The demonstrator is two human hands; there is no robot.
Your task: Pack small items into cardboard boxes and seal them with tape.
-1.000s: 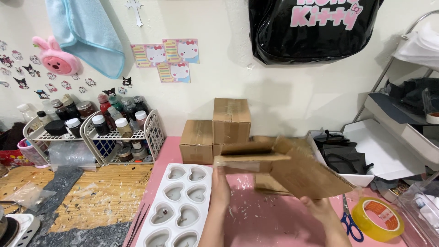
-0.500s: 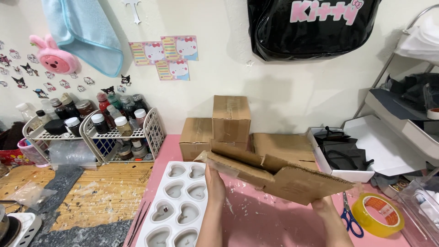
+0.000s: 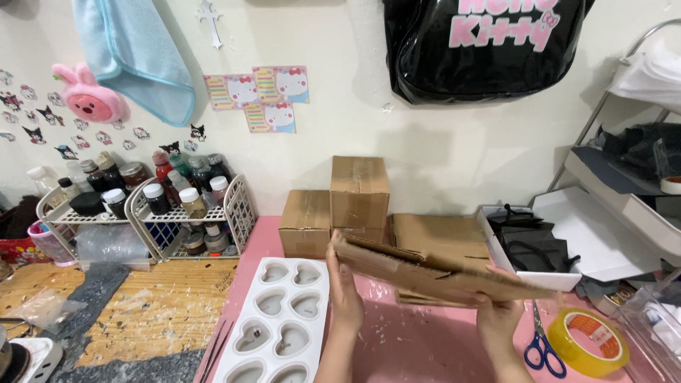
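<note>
Currently both hands are gripping a flattened cardboard box (image 3: 440, 273) above the pink bench (image 3: 418, 340): left hand (image 3: 345, 287) closed at nine o'clock, right hand (image 3: 499, 315) clasping at four o'clock.

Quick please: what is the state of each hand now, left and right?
Left hand: closed on the left end of the flattened cardboard box.
Right hand: closed on the same box's right end, from below.
</note>
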